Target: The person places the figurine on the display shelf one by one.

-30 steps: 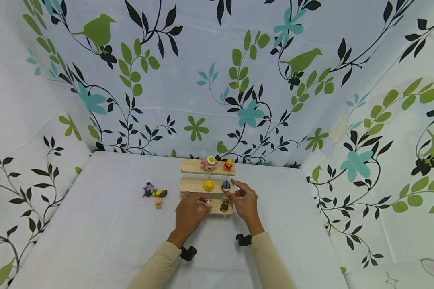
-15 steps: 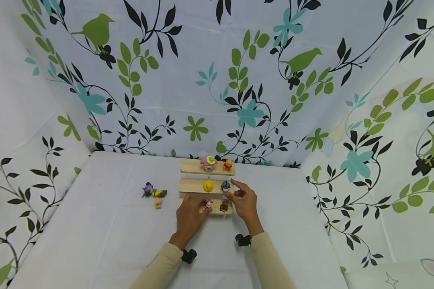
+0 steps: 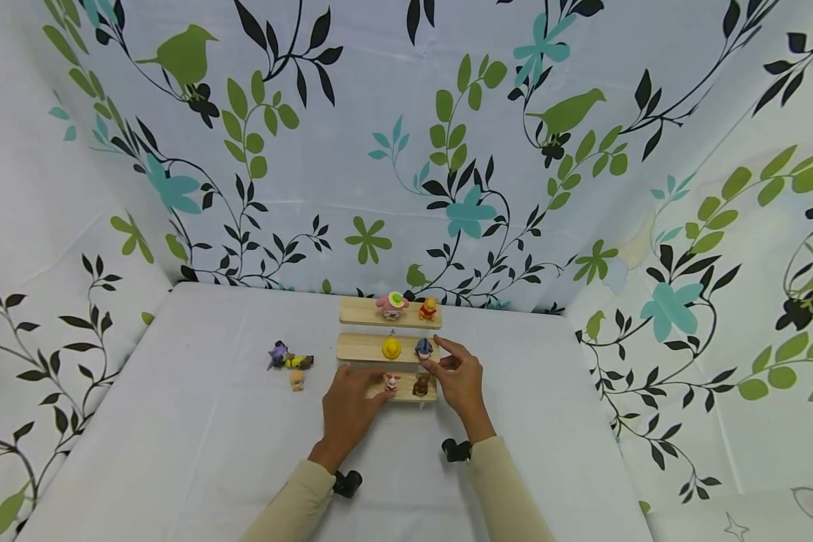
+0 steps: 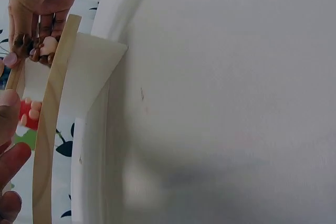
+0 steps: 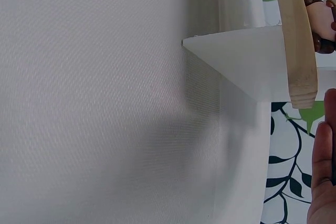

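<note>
Holding the fingers of the left hand (image 3: 348, 403) apart around the small pink figurine (image 3: 391, 382), below the frame's centre on the lowest tier of a wooden stand (image 3: 359, 348); cannot tell whether touching. Gripping the middle tier's right end with the fingers of the right hand (image 3: 462, 380), just beside a blue figurine (image 3: 423, 348). Showing a brown figurine (image 3: 421, 385) right of the pink one, a yellow figurine (image 3: 391, 348) left of the blue one, and a larger pink figurine (image 3: 392, 304) beside a red-and-yellow figurine (image 3: 427, 309) on the top tier. Showing purple (image 3: 278, 354), yellow-and-black (image 3: 299, 362) and orange (image 3: 296, 381) figurines close together on the desk (image 3: 196, 444), left of centre. Showing leaf-and-bird-patterned cloth (image 3: 352, 143) across the upper frame.
</note>
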Demonstrator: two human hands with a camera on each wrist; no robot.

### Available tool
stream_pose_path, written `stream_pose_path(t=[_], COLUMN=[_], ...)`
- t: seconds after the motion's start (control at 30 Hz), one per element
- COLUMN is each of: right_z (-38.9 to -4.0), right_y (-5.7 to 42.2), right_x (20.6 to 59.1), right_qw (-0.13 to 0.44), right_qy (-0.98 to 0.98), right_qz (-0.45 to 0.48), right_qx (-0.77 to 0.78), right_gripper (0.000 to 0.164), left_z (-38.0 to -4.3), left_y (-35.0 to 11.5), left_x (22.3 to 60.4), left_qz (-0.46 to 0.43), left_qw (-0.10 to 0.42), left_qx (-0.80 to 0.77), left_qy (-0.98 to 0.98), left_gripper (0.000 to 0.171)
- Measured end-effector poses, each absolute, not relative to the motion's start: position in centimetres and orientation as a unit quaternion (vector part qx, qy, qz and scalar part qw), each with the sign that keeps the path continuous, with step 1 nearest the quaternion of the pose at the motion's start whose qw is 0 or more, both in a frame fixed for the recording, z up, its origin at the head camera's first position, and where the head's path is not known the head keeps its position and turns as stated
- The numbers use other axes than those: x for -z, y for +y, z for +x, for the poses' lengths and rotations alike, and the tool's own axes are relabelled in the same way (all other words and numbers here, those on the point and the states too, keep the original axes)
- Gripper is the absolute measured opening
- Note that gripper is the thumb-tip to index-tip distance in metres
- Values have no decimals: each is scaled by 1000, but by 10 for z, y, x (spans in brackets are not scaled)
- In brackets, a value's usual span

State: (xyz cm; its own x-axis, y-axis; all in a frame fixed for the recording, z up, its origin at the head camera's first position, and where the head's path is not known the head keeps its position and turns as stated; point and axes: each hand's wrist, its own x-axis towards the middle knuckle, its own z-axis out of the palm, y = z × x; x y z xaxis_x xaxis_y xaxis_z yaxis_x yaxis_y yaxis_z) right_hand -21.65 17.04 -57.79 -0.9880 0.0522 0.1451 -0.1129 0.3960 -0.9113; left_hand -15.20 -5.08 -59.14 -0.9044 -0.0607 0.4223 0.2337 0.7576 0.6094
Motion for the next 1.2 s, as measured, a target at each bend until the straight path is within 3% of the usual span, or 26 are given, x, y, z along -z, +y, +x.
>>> stream_pose_path(t=[0.67,1.2], right_z=[-218,-216], right_y=[173,172], right_x=[580,579], right_qw=[86,81], right_qy=[-831,-831], right_qz=[33,35], right_qx=[-548,-550], right_gripper=[56,54], left_z=[-149,-155], left_y=[-104,-155], left_x=[585,589], left_qz=[-16,78], left_qw=[291,304], left_qx=[359,365], left_qy=[-887,-877], left_gripper=[40,36])
